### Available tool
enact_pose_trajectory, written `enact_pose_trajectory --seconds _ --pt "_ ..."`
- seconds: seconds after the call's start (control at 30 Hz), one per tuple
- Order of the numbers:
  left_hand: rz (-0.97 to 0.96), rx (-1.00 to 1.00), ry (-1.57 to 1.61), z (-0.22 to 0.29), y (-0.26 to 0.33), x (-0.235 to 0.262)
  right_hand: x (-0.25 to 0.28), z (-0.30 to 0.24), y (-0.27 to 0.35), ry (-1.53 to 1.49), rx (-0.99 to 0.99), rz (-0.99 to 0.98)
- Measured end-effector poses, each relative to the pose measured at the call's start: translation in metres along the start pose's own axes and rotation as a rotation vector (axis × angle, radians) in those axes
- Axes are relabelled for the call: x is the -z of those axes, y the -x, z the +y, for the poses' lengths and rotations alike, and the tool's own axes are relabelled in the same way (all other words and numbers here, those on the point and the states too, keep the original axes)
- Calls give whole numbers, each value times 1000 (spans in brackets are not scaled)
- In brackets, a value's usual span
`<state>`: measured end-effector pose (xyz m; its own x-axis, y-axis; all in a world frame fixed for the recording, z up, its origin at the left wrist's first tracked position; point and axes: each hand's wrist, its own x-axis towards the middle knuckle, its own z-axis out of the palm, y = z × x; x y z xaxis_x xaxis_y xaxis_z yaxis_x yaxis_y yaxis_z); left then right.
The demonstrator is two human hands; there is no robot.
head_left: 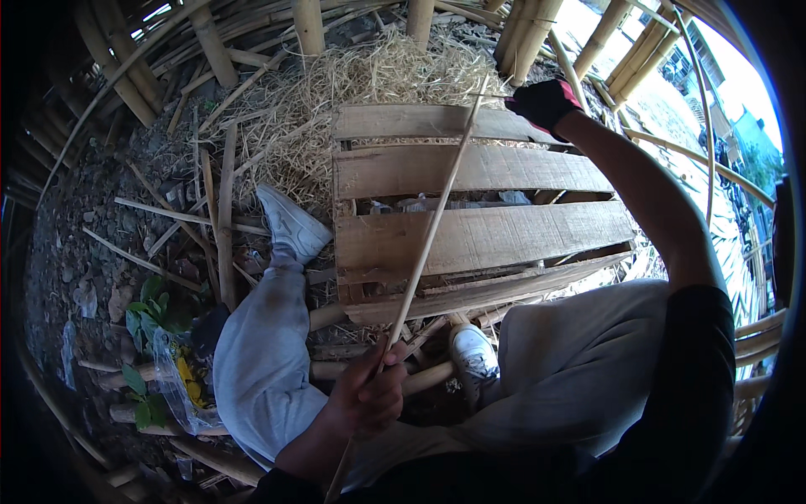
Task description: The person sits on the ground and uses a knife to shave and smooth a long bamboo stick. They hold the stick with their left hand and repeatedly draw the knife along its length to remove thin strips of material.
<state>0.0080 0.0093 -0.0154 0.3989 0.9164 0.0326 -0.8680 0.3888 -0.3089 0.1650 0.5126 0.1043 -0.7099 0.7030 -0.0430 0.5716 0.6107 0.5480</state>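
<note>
My bare left hand (367,396) is wrapped around a long, thin bamboo strip (431,231). The strip slants up and away from my lap, over a slatted wooden crate (403,244). At the far right corner of the crate is my right hand (546,104), in a black and red glove with the fingers closed. From it a thin blade-like tool (495,96) points left and meets the strip close to its far tip. The glove hides the tool's handle, so its exact kind cannot be told.
Pale shavings (395,71) are heaped behind the crate. Bamboo posts (308,27) stand along the far side. Loose strips and a flat wood piece (227,218) lie left, near my shoe (294,223). A clear plastic bag (172,378) and green leaves (149,311) are at lower left.
</note>
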Motion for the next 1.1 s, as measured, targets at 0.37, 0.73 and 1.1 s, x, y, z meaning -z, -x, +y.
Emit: enact_pose_trajectory --seconds 0.37,0.73,1.1 --pt "17 -190 45 8 4 -9 41 -122 68 -599 136 405" --pt "49 -180 100 9 3 -11 46 -134 56 -392 417 145" --pt "53 -148 88 10 6 -10 38 -159 70 -511 528 247"
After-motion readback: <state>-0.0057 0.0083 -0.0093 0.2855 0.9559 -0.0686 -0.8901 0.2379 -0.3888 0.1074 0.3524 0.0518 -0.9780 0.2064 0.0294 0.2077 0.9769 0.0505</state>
